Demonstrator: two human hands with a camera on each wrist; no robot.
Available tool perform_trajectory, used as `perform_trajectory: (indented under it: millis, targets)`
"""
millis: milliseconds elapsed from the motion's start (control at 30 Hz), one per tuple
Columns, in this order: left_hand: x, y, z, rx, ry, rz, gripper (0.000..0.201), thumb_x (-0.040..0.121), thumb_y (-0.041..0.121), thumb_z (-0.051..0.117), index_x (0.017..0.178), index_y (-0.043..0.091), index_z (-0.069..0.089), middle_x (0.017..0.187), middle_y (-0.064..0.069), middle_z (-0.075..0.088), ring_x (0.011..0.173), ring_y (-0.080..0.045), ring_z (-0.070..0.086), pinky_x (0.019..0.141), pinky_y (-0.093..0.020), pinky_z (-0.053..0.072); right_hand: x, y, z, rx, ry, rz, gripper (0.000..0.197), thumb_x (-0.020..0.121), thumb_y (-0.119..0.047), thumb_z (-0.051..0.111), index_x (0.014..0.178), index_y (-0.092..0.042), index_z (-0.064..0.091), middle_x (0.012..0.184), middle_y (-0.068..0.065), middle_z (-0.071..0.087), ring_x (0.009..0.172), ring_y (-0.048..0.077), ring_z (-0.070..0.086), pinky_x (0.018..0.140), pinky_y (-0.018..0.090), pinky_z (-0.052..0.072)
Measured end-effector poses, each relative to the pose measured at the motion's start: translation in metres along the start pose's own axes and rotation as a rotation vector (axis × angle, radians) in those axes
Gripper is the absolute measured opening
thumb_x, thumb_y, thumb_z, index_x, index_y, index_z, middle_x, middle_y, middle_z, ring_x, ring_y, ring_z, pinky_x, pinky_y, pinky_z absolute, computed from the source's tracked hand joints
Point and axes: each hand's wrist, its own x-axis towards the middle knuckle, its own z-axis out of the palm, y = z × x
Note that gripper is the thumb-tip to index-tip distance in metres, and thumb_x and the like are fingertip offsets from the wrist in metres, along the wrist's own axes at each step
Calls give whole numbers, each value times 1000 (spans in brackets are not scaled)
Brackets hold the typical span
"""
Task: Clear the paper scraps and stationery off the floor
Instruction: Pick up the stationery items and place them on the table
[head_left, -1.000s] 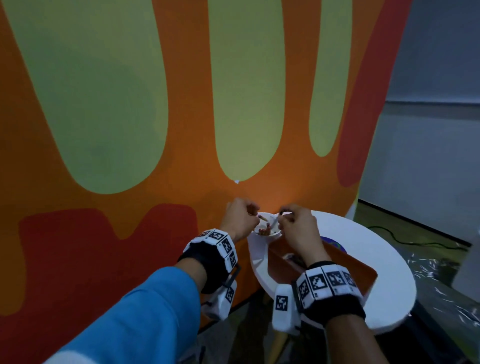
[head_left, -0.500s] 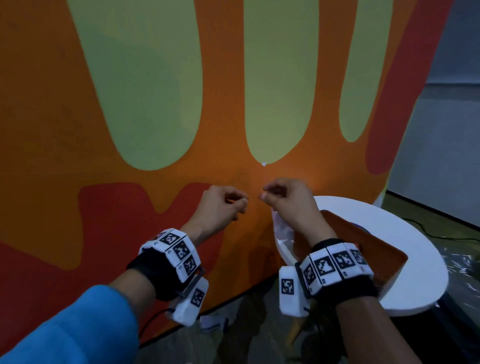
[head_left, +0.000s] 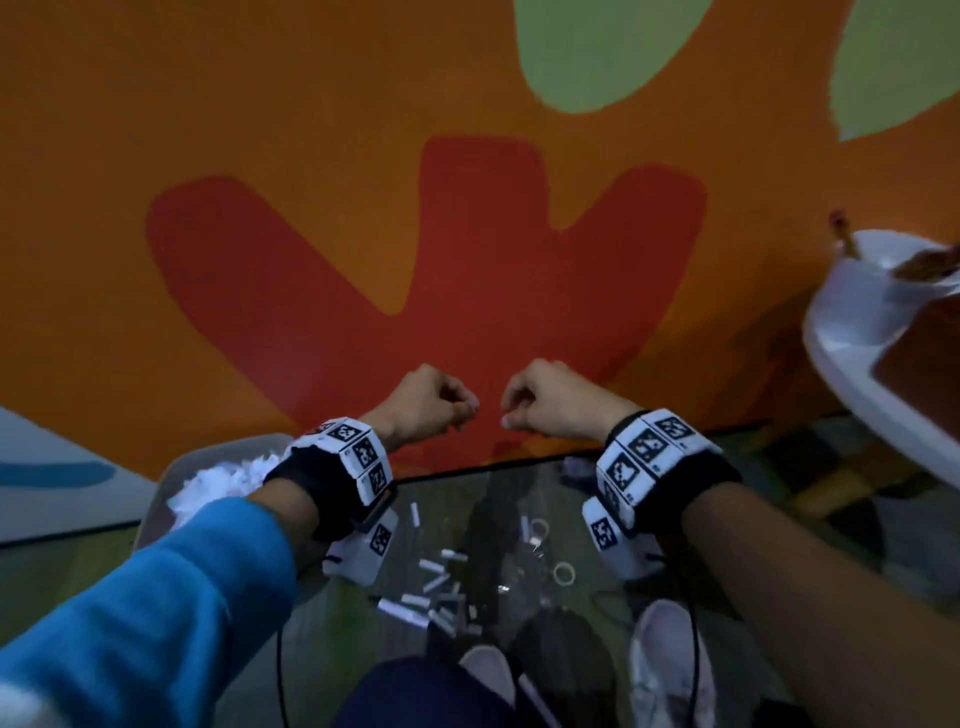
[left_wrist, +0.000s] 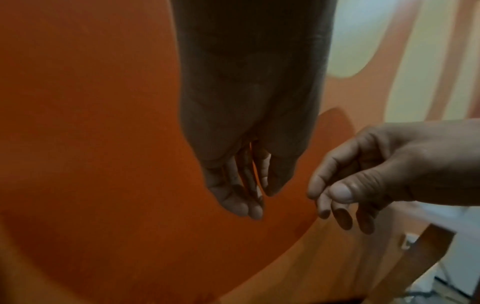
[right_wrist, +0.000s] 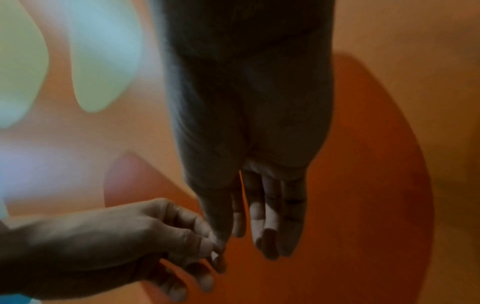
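Both hands hang in the air before the orange wall (head_left: 311, 156), close together but apart. The left hand (head_left: 426, 405) and right hand (head_left: 550, 405) have loosely curled fingers, thumb near fingertips; neither visibly holds anything. Below them, white paper scraps (head_left: 431, 597) and small rings (head_left: 563, 574) lie scattered on the floor (head_left: 779, 493). A bin (head_left: 208, 467) with white paper stands at left; a white table (head_left: 857, 374) at right.

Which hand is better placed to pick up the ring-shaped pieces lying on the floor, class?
Probably the right hand. The ring-shaped pieces lie on the floor below its wrist, right of the paper scraps. The left hand hangs nearer the bin. Both hang loosely curled, holding nothing visible.
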Motion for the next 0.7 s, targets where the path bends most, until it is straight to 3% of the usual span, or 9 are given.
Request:
perform_trajectory:
  millis: [100, 233, 333, 433, 567, 633, 700]
  targets:
    - [-5, -83, 22, 1, -30, -136, 9, 91, 11, 67, 90, 10, 76, 85, -12, 76, 71, -15, 67, 69, -31, 58, 34, 19, 74, 36, -130, 53, 8, 83, -22, 76, 88, -16, 76, 80, -2, 72, 71, 7, 62, 71, 24, 51]
    - [-13, -172, 63, -25, -109, -280, 10, 92, 9, 65, 88, 5, 74, 81, -11, 74, 71, -15, 67, 68, -30, 58, 67, 59, 166, 68, -305, 193, 8, 89, -9, 65, 87, -8, 73, 89, 10, 73, 69, 15, 63, 56, 25, 50]
    - [-18, -219, 90, -4, -158, -348, 17, 90, 6, 62, 85, 13, 77, 82, -7, 76, 68, -7, 66, 74, -25, 54, 73, 94, 226, 71, -374, 252, 16, 90, -1, 58, 95, -4, 73, 104, 15, 72, 83, 20, 63, 73, 27, 52]
    - [-22, -250, 115, 39, -165, -383, 22, 91, 7, 58, 93, 12, 79, 96, -3, 75, 83, -8, 65, 80, -18, 47, 71, 119, 275, 111, -382, 288, 21, 93, -5, 58, 111, -2, 68, 117, 15, 65, 100, 23, 58, 94, 31, 47]
    - [-22, -285, 149, 64, -208, -426, 19, 91, 6, 60, 98, 7, 77, 103, -9, 75, 99, -19, 69, 94, -23, 48, 76, 126, 328, 50, -403, 308, 10, 82, -8, 71, 88, -15, 74, 100, 6, 72, 93, 18, 66, 77, 20, 46]
    - [-21, -303, 164, 108, -246, -445, 19, 89, 8, 63, 101, 13, 76, 106, -9, 74, 104, -23, 67, 100, -33, 50, 79, 129, 351, 34, -376, 338, 12, 82, -14, 73, 92, -21, 73, 104, 5, 71, 94, 20, 66, 80, 23, 49]
    - [-24, -319, 178, 187, -288, -436, 26, 85, 13, 67, 108, 22, 74, 112, -7, 69, 110, -25, 63, 99, -40, 50, 81, 130, 368, 4, -363, 337, 22, 84, -17, 72, 106, -19, 72, 109, 6, 70, 100, 23, 66, 84, 26, 50]
